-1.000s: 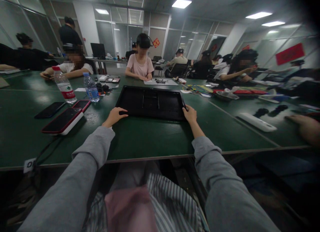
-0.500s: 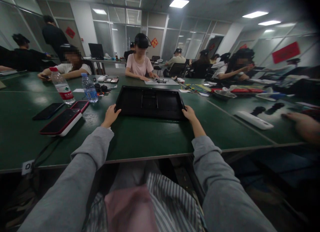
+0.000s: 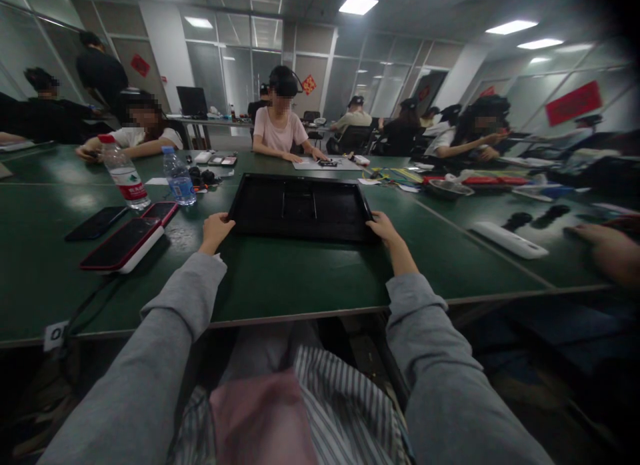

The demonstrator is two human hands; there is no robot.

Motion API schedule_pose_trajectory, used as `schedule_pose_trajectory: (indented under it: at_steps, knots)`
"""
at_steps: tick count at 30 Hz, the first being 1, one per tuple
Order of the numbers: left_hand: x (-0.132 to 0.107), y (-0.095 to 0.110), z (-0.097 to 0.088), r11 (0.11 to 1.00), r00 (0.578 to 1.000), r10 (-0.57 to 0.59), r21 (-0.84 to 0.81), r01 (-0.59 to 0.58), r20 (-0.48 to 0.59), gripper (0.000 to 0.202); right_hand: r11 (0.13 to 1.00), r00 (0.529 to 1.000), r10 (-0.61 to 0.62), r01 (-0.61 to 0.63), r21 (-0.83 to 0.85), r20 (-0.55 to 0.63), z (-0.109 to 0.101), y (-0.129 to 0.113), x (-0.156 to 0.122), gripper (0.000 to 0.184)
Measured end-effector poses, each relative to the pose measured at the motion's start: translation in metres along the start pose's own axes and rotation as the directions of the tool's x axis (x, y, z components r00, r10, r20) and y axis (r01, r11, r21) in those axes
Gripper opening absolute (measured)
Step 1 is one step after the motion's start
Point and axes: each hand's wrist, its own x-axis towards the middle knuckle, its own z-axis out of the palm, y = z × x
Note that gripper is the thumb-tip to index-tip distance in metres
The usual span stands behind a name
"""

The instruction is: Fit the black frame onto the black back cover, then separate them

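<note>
A shallow black rectangular tray [image 3: 255, 208] with a raised rim lies on the green table in front of me. Two thin lines and a small frame-like outline show in its middle. At the tray's near left corner, my left hand [image 3: 217, 231] is closed, fingertips against the side edge. My right hand [image 3: 384, 228] grips the near right corner, its thumb over the rim. The fingers under and behind both edges are partly hidden.
To the left lie phones [image 3: 123, 243] and a dark phone [image 3: 96, 223], with a red-capped bottle [image 3: 125, 175] and a blue-capped bottle [image 3: 179, 177] behind. A white bar-shaped device [image 3: 510, 240] and another person's hand [image 3: 607, 248] are at right. A person [image 3: 280, 128] sits opposite.
The tray's near edge has come down slightly onto the table. My left hand has shifted a little outward to the left, and my right hand slightly to the right.
</note>
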Motion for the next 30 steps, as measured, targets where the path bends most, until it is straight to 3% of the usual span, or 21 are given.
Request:
schedule_pose_trajectory:
  at_steps: [2,4,9,17,24,30]
  knots:
    - [-0.001,-0.001,-0.002,0.999,1.0,0.003,0.05,-0.004,0.006,0.043,0.985,0.989,0.14,-0.143,0.092,0.04,-0.003,0.001,-0.001,0.065]
    - [-0.001,-0.002,-0.003,0.996,1.0,0.006,0.09,-0.007,0.007,0.043,0.971,0.98,0.191,-0.196,0.135,0.053,-0.003,0.0,-0.002,0.063]
    - [0.003,-0.006,-0.003,0.978,0.997,0.075,0.192,-0.079,0.032,0.037,0.989,0.994,0.104,-0.106,0.105,0.026,0.0,-0.002,-0.005,0.056]
    - [0.003,-0.011,0.0,0.991,0.996,0.091,0.096,-0.091,0.009,0.034,0.993,0.992,-0.11,0.107,-0.056,-0.062,0.0,-0.003,-0.003,0.052]
    - [0.0,-0.005,-0.004,0.993,0.998,0.065,0.102,-0.066,0.015,0.032,0.979,0.991,-0.069,0.044,-0.201,-0.117,0.0,0.01,0.01,0.055]
    - [0.002,-0.004,-0.006,0.994,0.997,0.039,0.103,-0.045,0.06,0.033,0.961,0.989,-0.116,0.09,-0.263,-0.088,0.0,0.019,0.015,0.053]
